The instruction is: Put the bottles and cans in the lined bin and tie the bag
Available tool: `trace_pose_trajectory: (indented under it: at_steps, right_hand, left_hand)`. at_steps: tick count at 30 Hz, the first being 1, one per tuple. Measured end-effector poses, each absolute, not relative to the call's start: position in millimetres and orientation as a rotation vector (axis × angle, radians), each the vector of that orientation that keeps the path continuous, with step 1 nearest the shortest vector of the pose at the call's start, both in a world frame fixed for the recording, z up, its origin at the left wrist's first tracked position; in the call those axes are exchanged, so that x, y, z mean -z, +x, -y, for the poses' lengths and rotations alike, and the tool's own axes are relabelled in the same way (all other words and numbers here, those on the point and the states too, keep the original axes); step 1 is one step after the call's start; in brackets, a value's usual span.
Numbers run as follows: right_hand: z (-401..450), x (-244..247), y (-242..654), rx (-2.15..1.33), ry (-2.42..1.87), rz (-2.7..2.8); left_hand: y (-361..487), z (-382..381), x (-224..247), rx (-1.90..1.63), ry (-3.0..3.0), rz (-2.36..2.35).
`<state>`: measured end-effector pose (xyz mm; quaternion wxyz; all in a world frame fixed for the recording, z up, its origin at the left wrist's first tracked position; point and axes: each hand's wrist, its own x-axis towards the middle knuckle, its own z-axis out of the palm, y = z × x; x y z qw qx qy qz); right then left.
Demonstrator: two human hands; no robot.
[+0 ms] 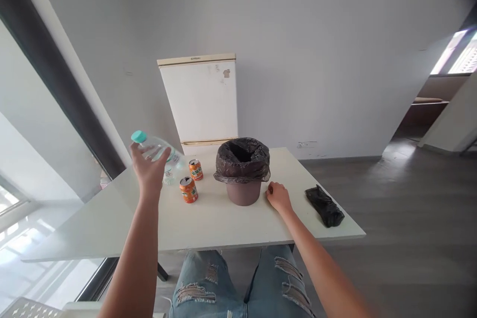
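Observation:
My left hand [149, 168] is closed around a clear plastic bottle [158, 147] with a teal cap, lifted above the table and tilted, cap end to the left. Part of a second clear bottle [169, 177] seems to stand just behind that hand. Two orange drink cans [189, 190] are upright to its right, one behind the other. A mauve bin [244, 194] stands mid-table, lined with a black plastic bag [242, 171] folded over its rim. Beside the bin, my right hand [278, 197] rests on the tabletop with its fingers curled and nothing visible in them.
A folded bundle of black bags [325, 206] lies near the right edge of the white table [223, 231]. Behind the table, a white fridge [203, 102] stands against the grey wall. My legs in ripped jeans [242, 283] are at the front edge.

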<state>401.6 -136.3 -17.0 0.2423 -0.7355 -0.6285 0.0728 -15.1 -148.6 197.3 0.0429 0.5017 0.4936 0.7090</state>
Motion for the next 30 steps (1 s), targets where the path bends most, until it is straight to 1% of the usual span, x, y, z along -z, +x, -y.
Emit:
trace_pose_trajectory:
  at_steps: [2,4,5,8,11,13,15,17,20,22,26,30]
  right_hand:
    - [135,16,402,-0.212,-2.020,1.724]
    - [135,15,402,-0.219,-2.026,1.728]
    - [135,14,402,-0.220,-2.028,1.731]
    - [136,13,402,-0.221,-2.030,1.736]
    - [136,13,402,-0.224,-2.017,1.745]
    - [136,14,402,-0.234,-2.002,1.752]
    - [135,14,403,-0.249,-1.986,1.758]
    - [135,15,403,-0.264,-1.974,1.761]
    - [136,15,404,-0.272,-1.961,1.763]
    - [136,15,404,-0.272,-1.959,1.764]
    - [137,13,403,-0.270,-1.965,1.771]
    - [137,13,402,-0.265,-1.981,1.782]
  left_hand:
    - [35,152,-234,-2.057,1.686,-1.190]
    - [87,150,-264,-1.910,1.840,-1.068]
    - [111,148,-275,-1.825,1.905,-1.076]
    - [166,131,-292,-1.497,2.133,-1.323]
    - [196,113,-287,-1.046,2.253,-1.501]
    - [205,105,-277,-0.775,2.195,-1.467]
    - [210,101,-265,-0.612,2.143,-1.376]
    - [214,98,-255,-0.509,2.231,-1.377]
    - [218,96,-245,-0.371,2.417,-1.521]
    - [220,94,-242,-0.283,2.438,-1.556]
    - [220,96,-244,-0.149,2.451,-1.548]
    - [206,104,-253,-0.129,2.457,-1.556]
